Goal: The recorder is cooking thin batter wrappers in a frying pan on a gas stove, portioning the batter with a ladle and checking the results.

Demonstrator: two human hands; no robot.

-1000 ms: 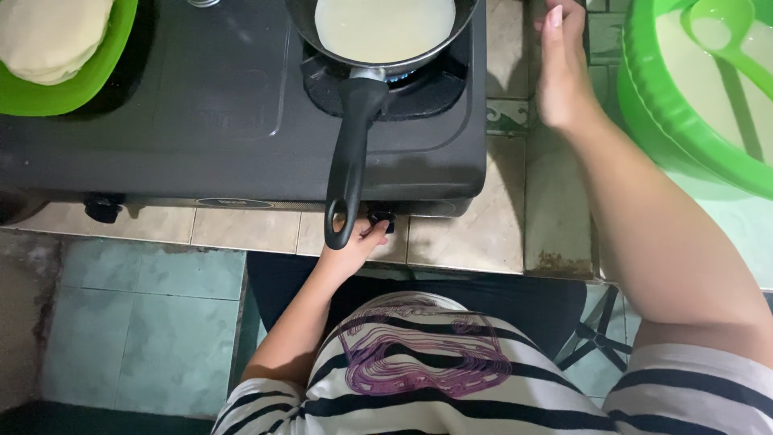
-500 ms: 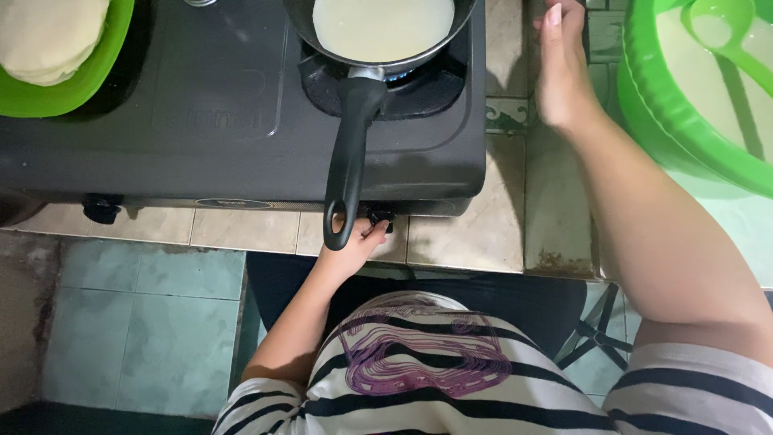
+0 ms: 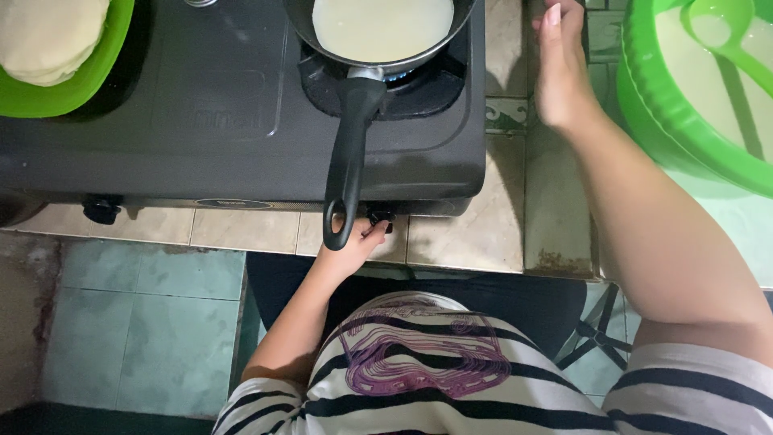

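At centre frame, just below the single black pan handle (image 3: 348, 165), the left hand (image 3: 354, 246) pinches one stove knob (image 3: 378, 217), fingers closed on it. One pan (image 3: 382, 32) of pale batter sits on the burner of the black stove (image 3: 201, 105). Right hand (image 3: 561, 72), fingers together, rests flat on the tiled worktop (image 3: 483, 234) between stove and one green bowl (image 3: 700, 89). One green plate (image 3: 56, 48) sits upper left.

left hand (image 3: 350, 251) fingers pinching, right hand (image 3: 561, 68) open, outstretched
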